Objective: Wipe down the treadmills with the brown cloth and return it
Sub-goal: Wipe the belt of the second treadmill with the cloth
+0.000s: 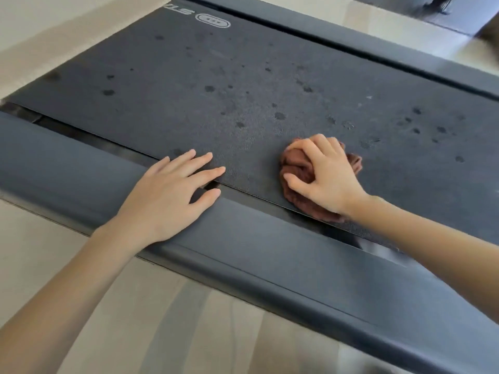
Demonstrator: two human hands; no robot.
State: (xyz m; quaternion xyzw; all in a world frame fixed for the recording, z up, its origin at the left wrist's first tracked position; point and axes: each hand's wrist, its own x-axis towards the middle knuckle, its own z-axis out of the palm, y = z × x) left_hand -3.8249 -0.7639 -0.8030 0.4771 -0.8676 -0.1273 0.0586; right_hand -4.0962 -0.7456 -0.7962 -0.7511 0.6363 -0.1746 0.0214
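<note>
We look down on a treadmill belt point(216, 90) running between two grey side rails, the near rail point(243, 252) and the far rail point(378, 49). The right hand point(324, 174) presses the bunched brown cloth point(295, 164) onto the belt at its near edge, fingers curled over the wad and thumb tucked into its folds. The cloth's lower end reaches the gap beside the near rail. The left hand point(172, 195) lies flat with straight fingers, palm on the near rail and fingertips on the belt, holding nothing.

We judge the wiping to be under way and far from finished. Dark spots point(279, 116) dot most of the belt, thickest across the middle and toward the right, and we see no plainly wiped strip apart from the fairly spotless patch between the hands. The blurred dark shape at the upper right point(445, 6) may be a second treadmill, though we cannot be sure. Left to do, as we read it: the rest of this belt, any other machine, and the return of the cloth.
</note>
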